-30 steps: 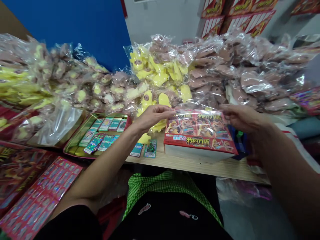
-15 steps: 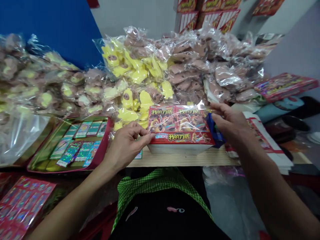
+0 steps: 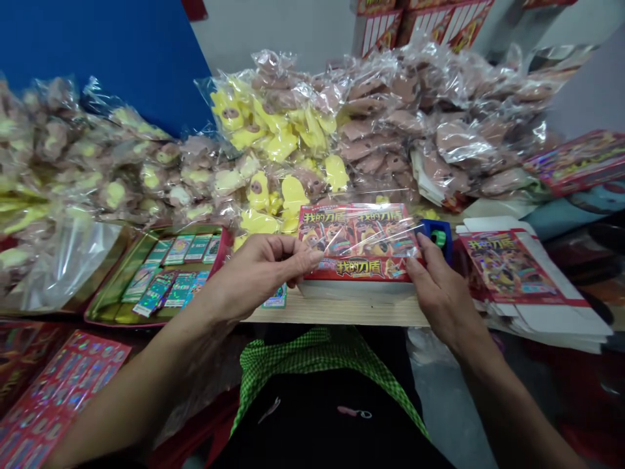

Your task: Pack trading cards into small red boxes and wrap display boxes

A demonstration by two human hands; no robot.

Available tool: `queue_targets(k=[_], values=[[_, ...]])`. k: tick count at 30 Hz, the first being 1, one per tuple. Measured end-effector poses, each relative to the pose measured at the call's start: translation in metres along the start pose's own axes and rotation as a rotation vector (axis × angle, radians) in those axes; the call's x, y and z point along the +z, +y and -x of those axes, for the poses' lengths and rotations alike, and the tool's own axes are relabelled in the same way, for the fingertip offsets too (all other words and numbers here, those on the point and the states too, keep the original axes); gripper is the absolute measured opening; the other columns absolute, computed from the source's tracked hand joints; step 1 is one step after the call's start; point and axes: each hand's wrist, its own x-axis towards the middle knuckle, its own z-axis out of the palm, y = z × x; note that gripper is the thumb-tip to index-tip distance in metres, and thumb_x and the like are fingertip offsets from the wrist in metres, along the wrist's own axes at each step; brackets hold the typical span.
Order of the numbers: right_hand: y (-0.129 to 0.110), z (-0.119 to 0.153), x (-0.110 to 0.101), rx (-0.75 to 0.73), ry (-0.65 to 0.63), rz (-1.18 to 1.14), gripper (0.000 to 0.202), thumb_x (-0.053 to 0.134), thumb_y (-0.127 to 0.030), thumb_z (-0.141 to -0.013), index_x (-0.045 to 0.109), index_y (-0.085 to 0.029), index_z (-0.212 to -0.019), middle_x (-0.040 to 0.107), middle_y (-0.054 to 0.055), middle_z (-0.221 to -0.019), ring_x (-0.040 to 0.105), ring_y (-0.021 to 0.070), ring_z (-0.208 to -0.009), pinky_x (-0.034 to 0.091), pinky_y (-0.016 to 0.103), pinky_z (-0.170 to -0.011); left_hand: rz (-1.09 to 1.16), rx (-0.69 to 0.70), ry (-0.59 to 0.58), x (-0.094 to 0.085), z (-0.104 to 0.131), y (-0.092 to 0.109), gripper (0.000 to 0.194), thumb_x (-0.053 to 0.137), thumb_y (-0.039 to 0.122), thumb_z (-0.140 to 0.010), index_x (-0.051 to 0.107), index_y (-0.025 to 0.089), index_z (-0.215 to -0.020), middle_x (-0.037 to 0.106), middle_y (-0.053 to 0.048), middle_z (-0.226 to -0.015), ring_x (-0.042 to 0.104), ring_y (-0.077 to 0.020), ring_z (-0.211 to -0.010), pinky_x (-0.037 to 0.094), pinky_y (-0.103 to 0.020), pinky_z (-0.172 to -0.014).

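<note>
A red printed display box with a white underside stands at the front of the wooden table, and shiny streaks like clear film run across its top. My left hand grips its left edge, thumb on top and fingers curled. On the opposite side, my right hand is closed on the front right corner, thumb near the printed strip. Just behind my right hand is a blue tape dispenser with a green core. A small teal card packet lies under my left hand.
Bagged yellow and brown plush toys are heaped along the back. To the left, a tin holds teal card packets. Flattened printed cartons are stacked at right. Red boxes stand behind the heap. Red shiny sheets lie lower left.
My right hand has come down from beside the tape dispenser onto the box's right corner. My left hand has shifted further onto the left edge. The whole view has swung slightly left.
</note>
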Motion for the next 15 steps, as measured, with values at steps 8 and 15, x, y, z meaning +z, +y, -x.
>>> queue_targets(k=[8,15], values=[[-0.001,-0.002,-0.004,-0.014,-0.032,-0.028,0.061,0.043,-0.052,-0.102,0.05,-0.021,-0.154,0.061,0.012,-0.146,0.058,0.0382,-0.132,0.048,0.058,-0.11,0.222,-0.119,0.002,0.0,0.007,0.006,0.035,0.079,0.043,-0.077,0.065,0.017,-0.059,0.06,0.0,-0.056,0.05,-0.01,-0.053,0.038,-0.024,-0.054],[-0.003,-0.003,-0.005,-0.037,-0.041,-0.029,0.059,0.041,-0.054,-0.103,0.053,-0.022,-0.151,0.062,0.011,-0.145,0.06,0.0372,-0.128,0.049,0.056,-0.108,0.094,-0.147,0.128,-0.009,0.002,-0.038,0.044,0.082,0.053,-0.073,0.063,0.017,-0.056,0.057,0.001,-0.054,0.046,-0.0087,-0.052,0.035,-0.024,-0.054]])
